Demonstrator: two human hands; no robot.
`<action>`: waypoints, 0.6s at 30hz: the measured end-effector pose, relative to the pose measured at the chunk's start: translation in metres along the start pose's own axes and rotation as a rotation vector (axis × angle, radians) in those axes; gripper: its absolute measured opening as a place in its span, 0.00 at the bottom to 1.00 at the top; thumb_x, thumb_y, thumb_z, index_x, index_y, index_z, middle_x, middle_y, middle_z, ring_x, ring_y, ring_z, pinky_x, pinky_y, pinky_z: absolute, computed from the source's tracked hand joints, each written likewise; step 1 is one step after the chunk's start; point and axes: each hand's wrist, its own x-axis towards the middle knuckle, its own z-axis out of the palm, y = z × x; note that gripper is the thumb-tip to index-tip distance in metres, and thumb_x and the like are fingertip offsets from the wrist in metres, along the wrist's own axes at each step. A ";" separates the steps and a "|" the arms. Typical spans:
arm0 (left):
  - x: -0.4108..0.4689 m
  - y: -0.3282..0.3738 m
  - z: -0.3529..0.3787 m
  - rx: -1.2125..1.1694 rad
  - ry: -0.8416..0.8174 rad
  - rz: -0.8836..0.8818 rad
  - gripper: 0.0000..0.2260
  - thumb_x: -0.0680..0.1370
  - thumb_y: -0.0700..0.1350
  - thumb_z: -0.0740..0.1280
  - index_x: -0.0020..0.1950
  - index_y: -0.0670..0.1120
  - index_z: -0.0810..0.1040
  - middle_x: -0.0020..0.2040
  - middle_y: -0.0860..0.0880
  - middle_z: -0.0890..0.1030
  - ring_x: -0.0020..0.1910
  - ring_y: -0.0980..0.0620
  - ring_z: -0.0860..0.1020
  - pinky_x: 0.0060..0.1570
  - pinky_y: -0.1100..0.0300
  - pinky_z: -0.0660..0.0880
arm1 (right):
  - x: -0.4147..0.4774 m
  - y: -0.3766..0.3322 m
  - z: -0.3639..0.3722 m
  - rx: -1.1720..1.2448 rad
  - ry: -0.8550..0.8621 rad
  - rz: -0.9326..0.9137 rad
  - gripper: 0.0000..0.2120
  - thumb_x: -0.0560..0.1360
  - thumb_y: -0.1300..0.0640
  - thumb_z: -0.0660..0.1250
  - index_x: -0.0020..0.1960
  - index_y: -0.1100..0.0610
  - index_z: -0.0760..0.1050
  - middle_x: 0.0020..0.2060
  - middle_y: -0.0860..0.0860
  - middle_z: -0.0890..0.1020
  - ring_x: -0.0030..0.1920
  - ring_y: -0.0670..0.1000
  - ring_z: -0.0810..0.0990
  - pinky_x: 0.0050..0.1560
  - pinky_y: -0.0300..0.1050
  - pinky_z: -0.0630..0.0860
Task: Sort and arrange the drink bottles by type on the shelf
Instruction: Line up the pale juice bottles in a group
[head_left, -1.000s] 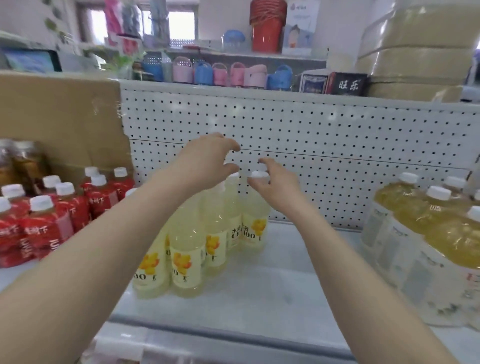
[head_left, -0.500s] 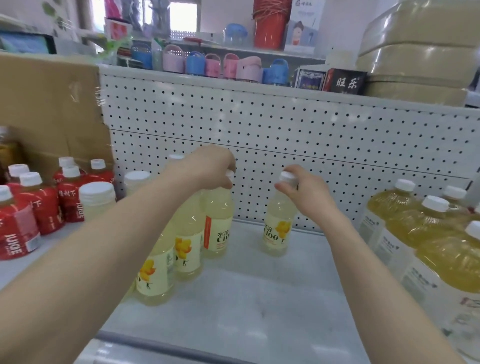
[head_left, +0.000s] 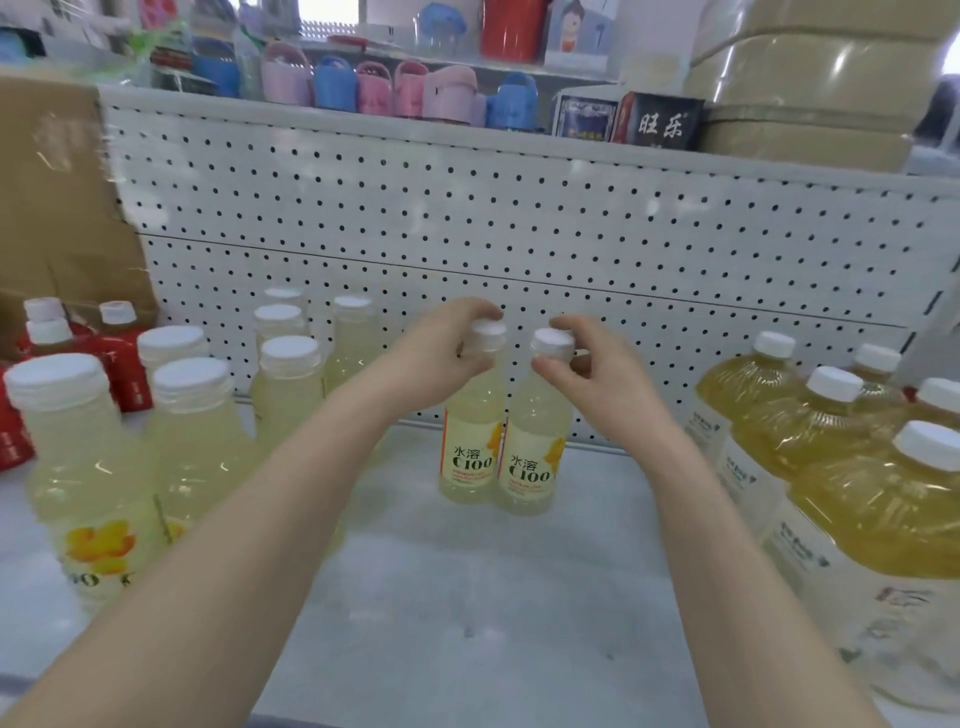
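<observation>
Two pale yellow C100 bottles stand side by side in the middle of the white shelf (head_left: 467, 597), close to the pegboard. My left hand (head_left: 441, 358) grips the white cap of the left C100 bottle (head_left: 470, 441). My right hand (head_left: 597, 369) pinches the cap of the right C100 bottle (head_left: 530, 462). Several more pale yellow bottles (head_left: 285, 384) stand grouped at the left, partly hidden behind my left forearm. Red-labelled bottles (head_left: 122, 358) sit at the far left.
Large amber drink bottles (head_left: 841, 467) crowd the right side of the shelf. A white pegboard (head_left: 519, 234) backs the shelf, with a cardboard box (head_left: 57, 208) at its left. Bare shelf surface lies in front of the two held bottles.
Both hands have moved right with their bottles. The left-hand bottle left the group and now stands touching the right-hand bottle. The camera has moved closer.
</observation>
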 end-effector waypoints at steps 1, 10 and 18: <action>-0.005 -0.003 0.006 -0.078 -0.003 -0.031 0.28 0.78 0.45 0.70 0.75 0.53 0.64 0.67 0.53 0.73 0.62 0.50 0.76 0.61 0.55 0.74 | -0.003 0.001 0.004 -0.002 0.002 0.009 0.22 0.79 0.50 0.69 0.71 0.46 0.69 0.54 0.47 0.81 0.52 0.51 0.82 0.54 0.57 0.81; -0.017 -0.022 0.039 -0.238 -0.007 -0.179 0.25 0.78 0.47 0.70 0.73 0.51 0.65 0.67 0.52 0.75 0.65 0.50 0.74 0.61 0.53 0.72 | -0.007 0.008 0.017 -0.136 0.006 0.003 0.22 0.82 0.52 0.65 0.73 0.49 0.61 0.50 0.53 0.81 0.49 0.56 0.80 0.46 0.51 0.74; -0.066 0.006 0.028 0.022 0.104 -0.062 0.33 0.78 0.48 0.70 0.79 0.52 0.57 0.76 0.53 0.65 0.73 0.52 0.66 0.68 0.57 0.66 | -0.009 0.004 0.014 -0.137 0.061 0.048 0.27 0.80 0.51 0.68 0.75 0.47 0.61 0.64 0.53 0.77 0.62 0.57 0.78 0.61 0.56 0.76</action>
